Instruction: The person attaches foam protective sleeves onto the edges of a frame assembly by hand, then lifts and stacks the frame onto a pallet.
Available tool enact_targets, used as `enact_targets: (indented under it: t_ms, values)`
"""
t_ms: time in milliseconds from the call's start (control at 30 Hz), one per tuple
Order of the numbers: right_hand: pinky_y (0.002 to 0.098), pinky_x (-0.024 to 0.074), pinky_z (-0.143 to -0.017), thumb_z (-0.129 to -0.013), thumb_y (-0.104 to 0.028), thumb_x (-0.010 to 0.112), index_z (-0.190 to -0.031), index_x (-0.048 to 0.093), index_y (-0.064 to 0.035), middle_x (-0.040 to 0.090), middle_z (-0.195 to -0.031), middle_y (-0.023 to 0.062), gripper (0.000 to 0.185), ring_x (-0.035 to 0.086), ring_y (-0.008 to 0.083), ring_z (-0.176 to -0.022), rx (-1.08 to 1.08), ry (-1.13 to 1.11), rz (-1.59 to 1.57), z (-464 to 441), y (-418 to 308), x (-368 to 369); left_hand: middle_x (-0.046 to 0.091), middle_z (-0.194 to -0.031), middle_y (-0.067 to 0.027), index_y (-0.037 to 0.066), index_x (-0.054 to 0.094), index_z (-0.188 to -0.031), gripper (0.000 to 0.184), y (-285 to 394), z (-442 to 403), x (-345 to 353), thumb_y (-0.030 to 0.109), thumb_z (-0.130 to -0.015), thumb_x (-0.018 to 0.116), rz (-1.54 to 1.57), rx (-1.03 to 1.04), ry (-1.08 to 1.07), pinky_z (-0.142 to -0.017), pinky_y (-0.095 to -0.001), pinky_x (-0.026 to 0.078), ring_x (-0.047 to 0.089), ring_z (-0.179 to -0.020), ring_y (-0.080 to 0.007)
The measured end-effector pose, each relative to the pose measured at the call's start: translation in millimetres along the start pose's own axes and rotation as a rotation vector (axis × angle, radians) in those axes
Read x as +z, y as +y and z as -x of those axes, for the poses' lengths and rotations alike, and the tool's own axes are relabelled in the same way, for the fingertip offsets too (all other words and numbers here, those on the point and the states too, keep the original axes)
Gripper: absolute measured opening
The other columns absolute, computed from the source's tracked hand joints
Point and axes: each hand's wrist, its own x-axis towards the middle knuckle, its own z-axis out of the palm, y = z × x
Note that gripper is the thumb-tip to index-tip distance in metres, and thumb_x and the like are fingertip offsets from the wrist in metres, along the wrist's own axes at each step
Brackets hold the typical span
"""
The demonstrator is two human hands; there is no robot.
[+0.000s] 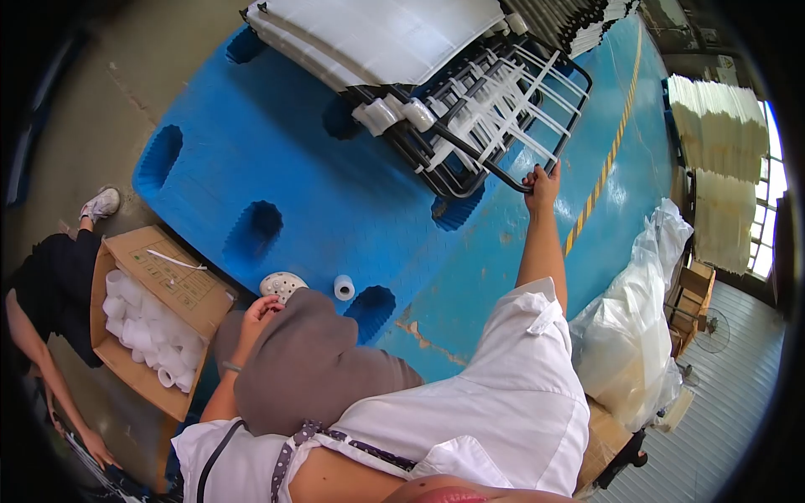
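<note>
A black tubular frame (584,105) laced with white straps (503,105) lies in the upper right of the frame, at the edge of a large blue pallet (293,180), its rounded end reaching out over the blue-green floor (470,277). The right hand (543,186) has its fingers closed around the tube at the corner nearest the person — a firm grip, arm stretched forward. More dark tubes lie beneath and beside this frame, with white foam sleeves (381,117) on them, and pale padded panels (377,38) are stacked just beside, at the top.

The left hand (263,312) is at the person's bent knee, lower left of centre, fingers curled; whether its grip pinches anything I cannot tell. Near it are a cream shoe with holes (283,286) and, upright on the pallet, one loose white roll (344,287).

At the left, a cardboard box (180,272) holds many white rolls (138,318), a white strip (176,260) lying across its flap. Beyond it is another person (63,293) in dark clothes, one arm reaching down. To the right are crumpled clear plastic sheeting (625,335), a yellow-and-black floor line (605,172) and, farther off, tall stacks of pale sheets (721,134).
</note>
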Motion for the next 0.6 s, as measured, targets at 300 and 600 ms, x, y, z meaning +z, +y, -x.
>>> enact_targets:
  t_ms: [300, 600]
  values:
    - [0.0404, 0.0493, -0.062, -0.084, -0.018, 0.057, -0.142, 0.021, -0.0217, 0.057, -0.089, 0.0081, 0.068, 0.056, 0.0234, -0.070, 0.139, 0.067, 0.722, -1, 44, -13, 0.061, -0.099, -0.0072, -0.002, 0.051, -0.117, 0.030, -12, -21, -5, -0.003, -0.087, 0.048, -0.085, 0.095, -0.037, -0.080, -0.0221, 0.044, 0.057, -0.090, -0.0108]
    - [0.0508, 0.0234, -0.103, -0.076, -0.008, 0.056, -0.126, 0.044, 0.0014, 0.045, -0.127, 0.0208, 0.052, 0.034, 0.0421, -0.122, -0.805, -0.235, 1.110, 158, 118, 112, 0.059, -0.094, -0.0064, -0.001, 0.055, -0.111, 0.022, 3, 88, -46, 0.004, -0.090, 0.050, -0.007, 0.578, 0.621, -0.078, -0.0230, 0.044, 0.054, -0.087, -0.0115]
